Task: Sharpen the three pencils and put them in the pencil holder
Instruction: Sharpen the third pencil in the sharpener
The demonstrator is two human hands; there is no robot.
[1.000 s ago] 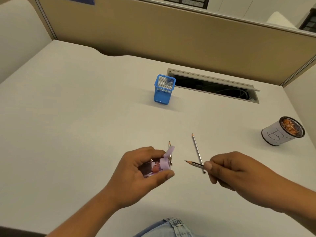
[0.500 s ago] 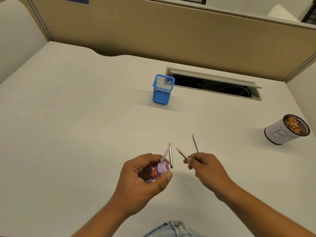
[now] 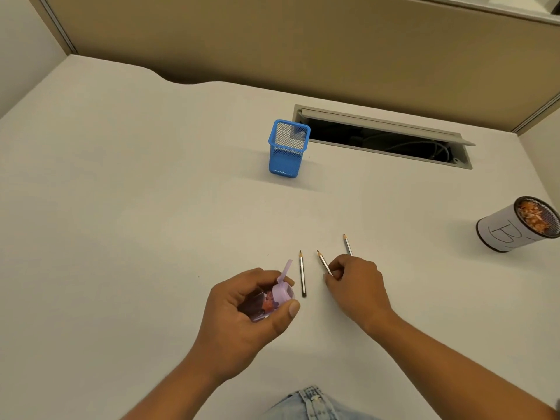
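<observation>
My left hand [image 3: 251, 310] grips a lilac pencil sharpener [image 3: 277, 294] with its lid flipped up. Just right of it a dark pencil [image 3: 302, 275] lies on the white desk [image 3: 121, 207], tip pointing away. My right hand [image 3: 356, 286] pinches a second pencil [image 3: 324, 262] low over the desk, tip up and to the left. A third pencil [image 3: 348, 244] lies behind that hand, its lower part hidden by it. The blue mesh pencil holder [image 3: 288, 148] stands upright farther back, with no pencils in it.
A white cup marked "B" [image 3: 512, 228], holding orange pencil shavings, stands at the right edge. An open cable tray [image 3: 381, 137] is cut into the desk behind the holder. A tan partition wall [image 3: 272, 40] closes the back.
My right hand has carried its pencil left and down toward the desk, between the two lying pencils. My left hand has kept the sharpener almost still.
</observation>
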